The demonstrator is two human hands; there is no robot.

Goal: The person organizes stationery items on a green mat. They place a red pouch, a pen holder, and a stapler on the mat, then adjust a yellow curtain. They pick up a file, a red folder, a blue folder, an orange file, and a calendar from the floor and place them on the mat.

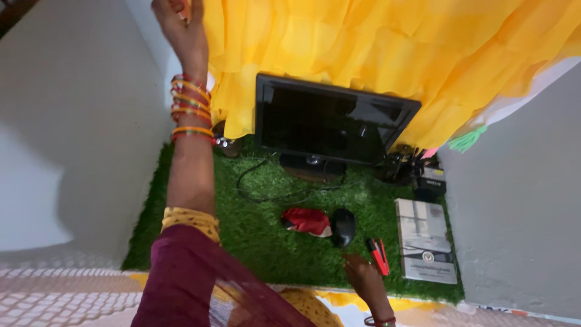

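1. Nearest the camera, a maroon sleeve [181, 284] with a yellow cuff covers the left upper arm, which reaches up and far.
2. Left hand [181, 27], bangles [192, 109] on the wrist, is closed on the edge of a yellow curtain [375, 54] hanging over the far side; it seems to be lifting or drawing the cloth aside.
3. Right hand [363, 275] rests low on the green mat [266, 242], fingers loosely curled and holding nothing, touching or just beside a red stapler [379, 254].
4. Judging by the grip, a next move would need the curtain kept clear of the monitor [330, 124] just below it.
5. Near the monitor's foot lie a black mouse [344, 227] and a red cloth [307, 221], touching.
6. Right of the stapler lies a flat grey-white booklet [425, 242], rectangular, with a round emblem near its near end.
7. Beyond it, far right, stands a small black box [431, 181] with a pale label.
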